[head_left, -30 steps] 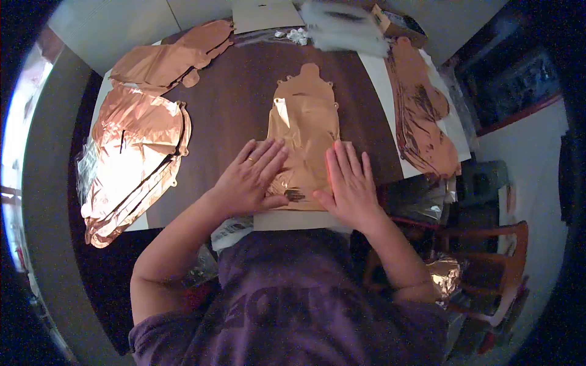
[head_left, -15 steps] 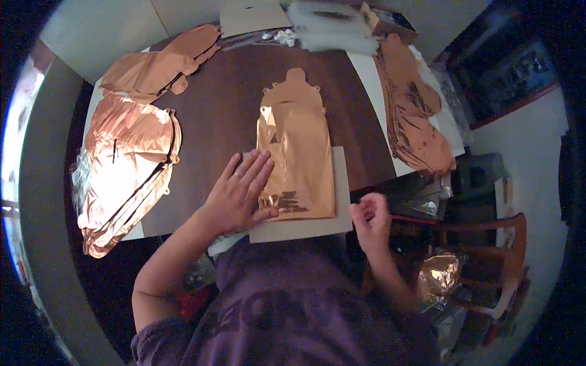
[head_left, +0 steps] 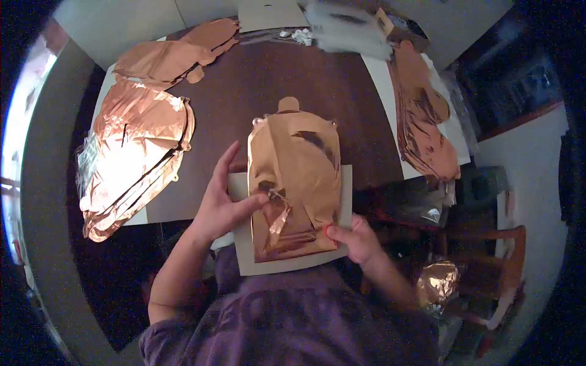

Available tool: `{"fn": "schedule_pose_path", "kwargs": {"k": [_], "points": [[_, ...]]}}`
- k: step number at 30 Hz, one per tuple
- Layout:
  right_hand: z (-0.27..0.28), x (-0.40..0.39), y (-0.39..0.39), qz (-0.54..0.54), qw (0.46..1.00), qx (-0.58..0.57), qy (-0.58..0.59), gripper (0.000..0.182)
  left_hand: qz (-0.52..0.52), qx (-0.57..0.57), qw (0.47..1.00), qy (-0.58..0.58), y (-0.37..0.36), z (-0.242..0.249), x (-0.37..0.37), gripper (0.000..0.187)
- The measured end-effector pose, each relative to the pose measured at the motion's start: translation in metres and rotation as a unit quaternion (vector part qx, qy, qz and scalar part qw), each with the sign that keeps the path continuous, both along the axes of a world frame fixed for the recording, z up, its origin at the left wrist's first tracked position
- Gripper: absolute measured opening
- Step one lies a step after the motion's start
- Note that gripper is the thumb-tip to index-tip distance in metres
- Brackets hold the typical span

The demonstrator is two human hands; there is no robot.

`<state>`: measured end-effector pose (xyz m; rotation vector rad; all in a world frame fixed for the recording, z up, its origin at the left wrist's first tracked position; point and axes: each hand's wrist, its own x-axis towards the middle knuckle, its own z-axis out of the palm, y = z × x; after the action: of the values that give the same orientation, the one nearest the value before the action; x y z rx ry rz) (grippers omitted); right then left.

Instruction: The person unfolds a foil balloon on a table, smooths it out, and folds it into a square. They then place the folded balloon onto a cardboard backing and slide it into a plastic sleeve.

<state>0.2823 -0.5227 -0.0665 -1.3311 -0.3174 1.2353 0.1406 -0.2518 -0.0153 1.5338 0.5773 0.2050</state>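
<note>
A flat, copper-coloured foil balloon [head_left: 299,183] lies on a pale cardboard sheet [head_left: 244,244], both close to my body. Its rounded tab sticks out at the far end, with small eyelet tabs at the sides, and its surface is creased. My left hand [head_left: 226,204] grips the left edge, thumb pressed on the foil, index finger stretched upward; its other fingers are hidden. At the lower right corner my right hand [head_left: 360,241] pinches the foil and cardboard, thumb on top and fingers largely out of sight underneath.
More copper foil balloons lie on the table [head_left: 220,110]: a shiny pile [head_left: 134,152] at left, a folded one [head_left: 162,61] behind it, another pile [head_left: 424,116] at right. Clear plastic packaging [head_left: 348,30] lies at the back. A wooden chair [head_left: 513,262] stands at right.
My left hand has gone from lying flat on the foil to gripping its edge. My right hand has come in onto the lower right corner. Balloon and cardboard have shifted toward my body.
</note>
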Motion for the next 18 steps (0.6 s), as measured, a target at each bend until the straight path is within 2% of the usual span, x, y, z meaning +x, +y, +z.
{"fn": "schedule_pose_path", "kwargs": {"k": [3, 6, 9, 10, 13, 16, 18], "points": [[0.011, -0.005, 0.002, 0.01, 0.999, -0.042, -0.014, 0.031, 0.03, -0.078, 0.997, 0.006, -0.002, 0.01, 0.0, 0.095], [-0.003, 0.01, -0.012, 0.001, 0.999, 0.05, 0.014, 0.038, 0.008, 0.038, 0.995, -0.091, -0.01, -0.011, -0.005, 0.089], [0.014, 0.027, 0.014, -0.074, 0.991, 0.114, -0.002, 0.046, -0.017, 0.047, 0.997, -0.063, -0.021, -0.015, -0.009, 0.089], [0.024, 0.031, 0.022, -0.056, 0.995, 0.067, -0.053, 0.051, -0.011, 0.006, 0.998, -0.057, -0.023, -0.018, -0.009, 0.088], [0.029, 0.03, 0.028, -0.059, 0.992, 0.064, -0.087, 0.049, -0.012, 0.058, 0.994, -0.087, -0.02, -0.022, -0.014, 0.086], [0.029, 0.031, 0.029, -0.038, 0.979, -0.011, -0.2, 0.051, -0.031, 0.066, 0.994, -0.083, -0.017, -0.008, -0.016, 0.083], [0.041, 0.02, 0.033, -0.081, 0.973, 0.039, -0.213, 0.056, -0.016, 0.054, 0.995, -0.086, -0.018, -0.01, -0.017, 0.082]]}}
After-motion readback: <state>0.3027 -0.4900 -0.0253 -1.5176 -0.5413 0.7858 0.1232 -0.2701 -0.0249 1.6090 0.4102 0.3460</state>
